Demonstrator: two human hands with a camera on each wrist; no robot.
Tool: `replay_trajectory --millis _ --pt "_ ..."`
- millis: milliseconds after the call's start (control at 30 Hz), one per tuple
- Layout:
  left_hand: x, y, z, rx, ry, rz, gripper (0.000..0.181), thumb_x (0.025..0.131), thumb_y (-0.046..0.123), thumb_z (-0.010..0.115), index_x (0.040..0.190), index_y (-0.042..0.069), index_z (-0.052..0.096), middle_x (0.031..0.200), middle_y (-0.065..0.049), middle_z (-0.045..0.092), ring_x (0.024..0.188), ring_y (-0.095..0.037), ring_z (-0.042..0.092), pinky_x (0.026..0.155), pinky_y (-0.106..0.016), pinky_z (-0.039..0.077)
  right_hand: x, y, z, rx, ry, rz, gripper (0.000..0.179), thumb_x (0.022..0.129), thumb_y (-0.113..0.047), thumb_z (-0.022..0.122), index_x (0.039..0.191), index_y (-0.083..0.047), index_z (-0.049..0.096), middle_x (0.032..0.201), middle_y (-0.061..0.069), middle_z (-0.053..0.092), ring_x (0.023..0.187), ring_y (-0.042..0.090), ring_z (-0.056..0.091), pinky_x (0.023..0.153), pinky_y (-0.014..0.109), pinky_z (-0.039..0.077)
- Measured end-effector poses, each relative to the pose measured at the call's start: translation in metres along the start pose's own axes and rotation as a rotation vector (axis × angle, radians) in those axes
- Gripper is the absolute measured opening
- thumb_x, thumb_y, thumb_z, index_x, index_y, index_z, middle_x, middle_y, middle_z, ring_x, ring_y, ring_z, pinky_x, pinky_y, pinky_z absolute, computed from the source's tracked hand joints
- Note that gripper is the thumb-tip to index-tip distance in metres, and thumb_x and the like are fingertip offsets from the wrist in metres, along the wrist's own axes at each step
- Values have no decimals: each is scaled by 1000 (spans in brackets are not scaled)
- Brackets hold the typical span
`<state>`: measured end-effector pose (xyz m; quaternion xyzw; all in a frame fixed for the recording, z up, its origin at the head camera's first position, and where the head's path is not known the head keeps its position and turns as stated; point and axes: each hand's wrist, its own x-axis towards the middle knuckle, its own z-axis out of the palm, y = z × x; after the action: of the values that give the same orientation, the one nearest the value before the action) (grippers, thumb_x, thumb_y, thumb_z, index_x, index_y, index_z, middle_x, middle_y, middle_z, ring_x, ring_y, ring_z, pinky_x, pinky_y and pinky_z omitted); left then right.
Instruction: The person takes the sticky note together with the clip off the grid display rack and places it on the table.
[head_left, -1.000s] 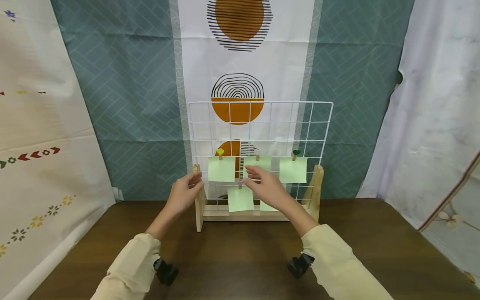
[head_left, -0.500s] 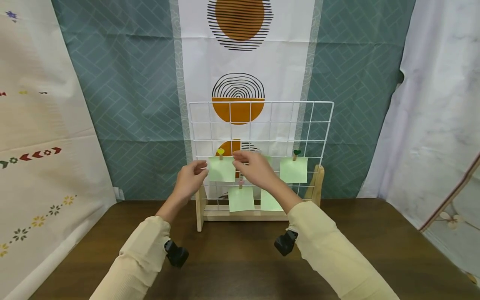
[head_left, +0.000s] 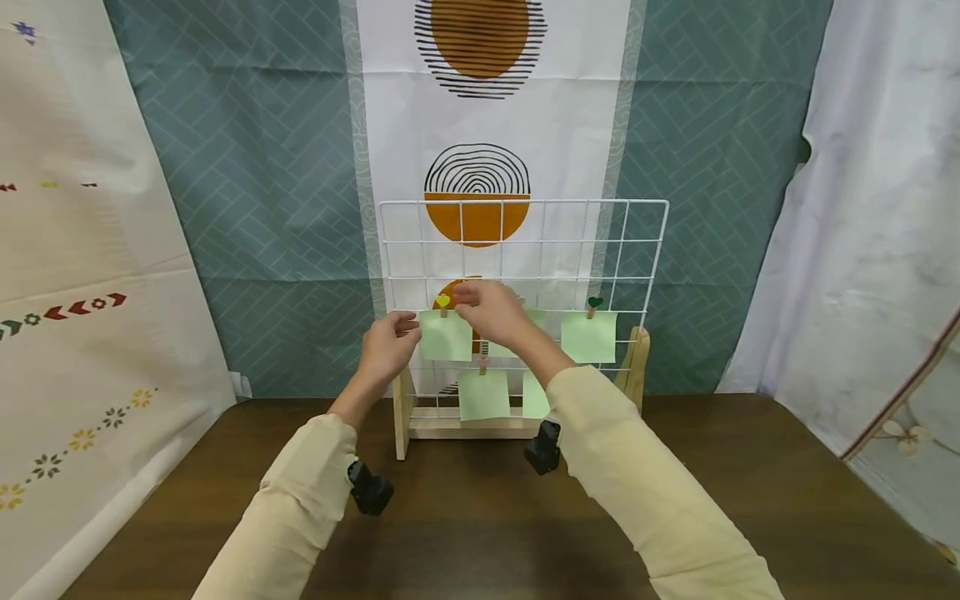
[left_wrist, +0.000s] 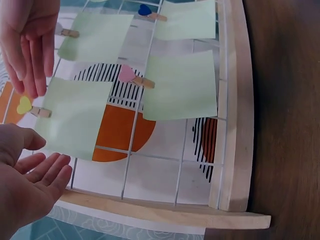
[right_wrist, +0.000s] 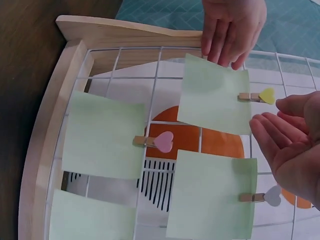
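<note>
A pale green sticky note (head_left: 446, 336) hangs at the upper left of a white wire grid (head_left: 540, 278), held by a small wooden clothespin with a yellow heart (right_wrist: 267, 95). My right hand (head_left: 491, 310) is beside that clothespin; its thumb and fingertips are spread close to the heart in the right wrist view and grip nothing. At the note's left edge is my left hand (head_left: 386, 346), fingers loosely bent, with nothing pinched between them. In the left wrist view, the note (left_wrist: 75, 120) lies between both hands, with the heart (left_wrist: 24, 105) near the right fingertips.
Several more green notes hang on the grid, one by a pink-heart clothespin (right_wrist: 163, 142), another by a grey-heart clothespin (right_wrist: 272, 196). A wooden stand (head_left: 403, 417) holds the grid on the dark table (head_left: 480, 517). Patterned curtains (head_left: 262, 167) hang behind.
My right hand has moved left and up, from the middle notes to the yellow-heart clothespin. My left hand has shifted right and up to the note's left edge.
</note>
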<state>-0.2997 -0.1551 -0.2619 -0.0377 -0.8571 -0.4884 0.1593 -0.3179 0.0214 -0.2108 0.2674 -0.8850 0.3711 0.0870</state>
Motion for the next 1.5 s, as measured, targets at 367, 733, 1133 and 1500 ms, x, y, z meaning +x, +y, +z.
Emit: replay_trajectory --millis 367,733,1133,1500 --pt "5 3 13 -31 93 -61 32 92 7 50 119 -7 60 112 -23 64 102 -33 58 82 -41 49 14 -6 10 84 -22 114 38 99 -10 51 135 2 53 129 16 59 98 25 66 80 28 52" --pt "7 5 16 -60 168 -79 27 92 6 52 115 -7 61 106 -22 64 92 -32 59 75 -38 51 19 -10 13 82 41 141 34 97 -10 56 130 -1 59 121 15 64 76 21 66 60 20 48" --pt "7 3 19 -74 191 -43 21 94 7 51 106 -5 63 93 -15 61 84 -25 52 65 -29 42 21 -8 20 -59 123 127 32 93 -22 66 121 -8 68 114 7 69 105 21 63 82 29 50" --pt "9 2 20 -63 195 -39 22 96 8 51 108 -6 63 95 -16 60 84 -25 53 66 -29 43 24 -3 21 -88 157 86 24 91 -22 69 111 -11 74 107 2 71 95 19 63 68 24 47"
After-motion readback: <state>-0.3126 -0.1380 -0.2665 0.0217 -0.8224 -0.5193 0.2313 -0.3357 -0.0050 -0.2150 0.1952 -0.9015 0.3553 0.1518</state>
